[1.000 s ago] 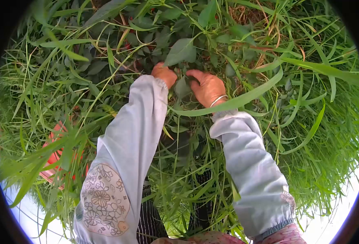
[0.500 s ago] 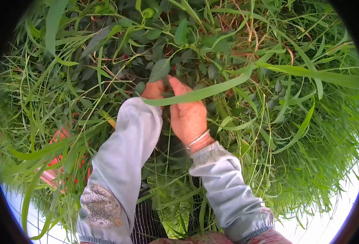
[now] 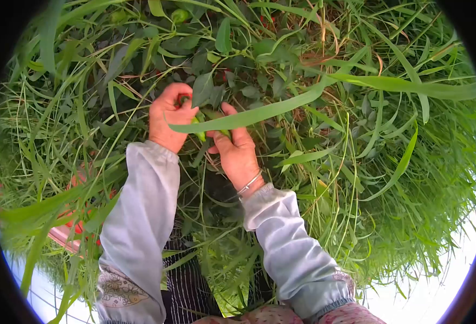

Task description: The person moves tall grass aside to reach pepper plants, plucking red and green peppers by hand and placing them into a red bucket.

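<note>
My left hand (image 3: pixel 169 120) is curled closed among the leaves, its thumb toward a bright green pepper (image 3: pixel 200 127) that shows between my two hands. A grass blade crosses in front and hides part of this grip. My right hand (image 3: pixel 239 154) is just to the right, thumb and fingers closed on a green piece (image 3: pixel 225 132) that looks like another pepper; its far end is hidden. Around both hands stands a leafy pepper plant (image 3: pixel 203 89), with a rounded green pepper (image 3: pixel 179 15) higher up.
Long grass (image 3: pixel 410 146) grows thickly on both sides, and a wide blade (image 3: pixel 281 110) arches over my hands. At left, a pinkish container (image 3: pixel 64 237) with red things (image 3: pixel 76 218) is partly hidden by grass. Small red spots (image 3: pixel 224 74) show among the leaves.
My left hand has come up and left, out from behind the grass blade, and turned so its curled fingers show. My right hand has shifted slightly down. Green peppers now show between them.
</note>
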A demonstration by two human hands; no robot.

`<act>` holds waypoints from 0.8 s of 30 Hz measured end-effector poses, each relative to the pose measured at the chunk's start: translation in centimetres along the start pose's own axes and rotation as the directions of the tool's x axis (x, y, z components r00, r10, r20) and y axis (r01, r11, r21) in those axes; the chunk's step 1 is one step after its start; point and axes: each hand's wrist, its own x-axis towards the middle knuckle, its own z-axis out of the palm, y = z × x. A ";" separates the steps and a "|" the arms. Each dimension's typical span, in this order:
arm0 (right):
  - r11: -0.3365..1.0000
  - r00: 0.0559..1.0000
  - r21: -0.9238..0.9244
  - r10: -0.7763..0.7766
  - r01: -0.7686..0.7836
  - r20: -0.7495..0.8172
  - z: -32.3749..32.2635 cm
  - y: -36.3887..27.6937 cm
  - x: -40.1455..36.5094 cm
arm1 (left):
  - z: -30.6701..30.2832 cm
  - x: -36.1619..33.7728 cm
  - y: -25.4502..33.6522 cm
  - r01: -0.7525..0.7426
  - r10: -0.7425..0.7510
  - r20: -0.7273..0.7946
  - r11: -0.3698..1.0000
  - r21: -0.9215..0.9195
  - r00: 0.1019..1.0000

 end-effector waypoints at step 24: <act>0.401 0.925 -0.839 -0.251 0.368 0.285 -5.7 -7.1 5.4 | 1.4 -16.1 3.3 0.411 -0.447 0.080 0.721 -0.557 0.891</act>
